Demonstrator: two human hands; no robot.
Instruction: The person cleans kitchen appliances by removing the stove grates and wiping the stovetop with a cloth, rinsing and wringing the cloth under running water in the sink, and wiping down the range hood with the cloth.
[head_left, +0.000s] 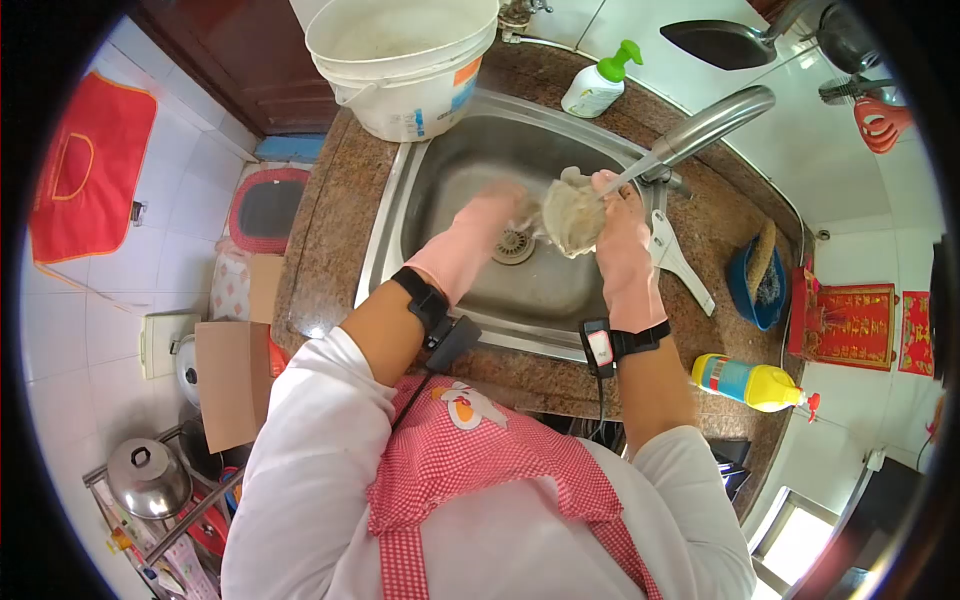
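My right hand [622,240], pink up to the wrist, has its fingers closed on the edge of a pale, wet, roundish thing [573,213] with an uneven rim. Its exact kind is unclear. This thing is held over the steel sink [440,165], beside a thin stream from the faucet [715,122]. To its left, my left hand [488,215], also pink, is over the basin near the drain [513,246]. Motion smears its fingers, so their grip is hidden. Water splashes between the two hands.
A white bucket [405,75] stands at the sink's back left corner. Behind the sink is a green-topped pump bottle [600,82]. On the right are a white-handled tool [684,265], a blue basket [752,290] and a yellow bottle [750,382].
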